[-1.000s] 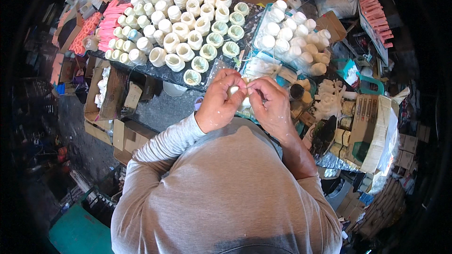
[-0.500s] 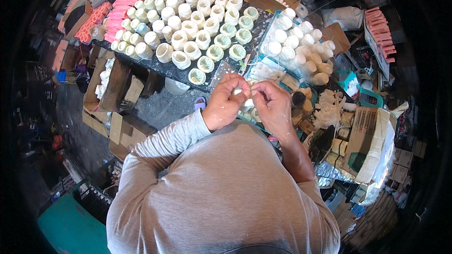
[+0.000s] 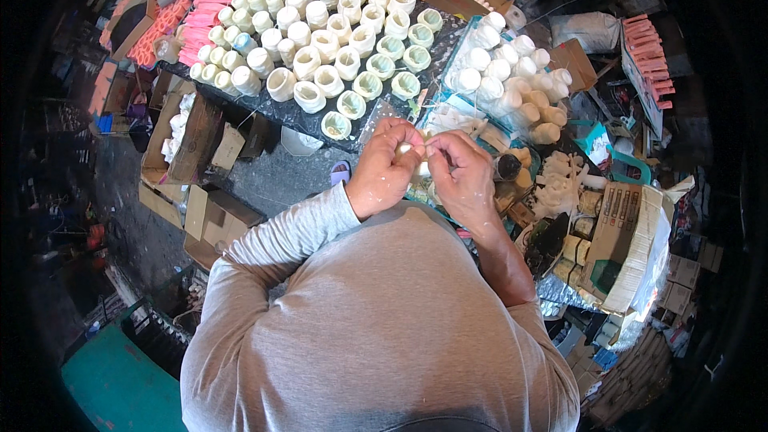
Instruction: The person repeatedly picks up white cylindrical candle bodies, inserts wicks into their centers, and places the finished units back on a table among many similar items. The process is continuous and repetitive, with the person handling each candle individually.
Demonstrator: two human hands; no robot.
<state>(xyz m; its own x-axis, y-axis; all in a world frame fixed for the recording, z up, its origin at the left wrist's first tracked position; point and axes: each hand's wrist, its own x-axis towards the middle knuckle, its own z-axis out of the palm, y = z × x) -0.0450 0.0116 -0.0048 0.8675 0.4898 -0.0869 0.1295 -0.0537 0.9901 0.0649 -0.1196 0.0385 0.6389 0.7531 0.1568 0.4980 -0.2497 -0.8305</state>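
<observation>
Both hands meet close in front of my body, over the near edge of the work surface. My left hand is closed, thumb and forefinger around a small cream-white piece that the fingers mostly hide. Pinched against the same piece are the fingertips of my right hand. White specks dot both hands. Just beyond them stand many cream-white hollow cups in rows, some with greenish insides, on a dark speckled table. Pale, irregular pieces lie past my right hand.
White cylinders crowd a teal-edged tray at the right. Pink-orange pieces are heaped at the far left. Cardboard boxes stand on the floor at left; another open carton sits at right among cream pieces. A dark round container is near my right hand.
The hands keep pinching the piece at nearly the same spot, with slight finger shifts. The surrounding view has moved only a little.
</observation>
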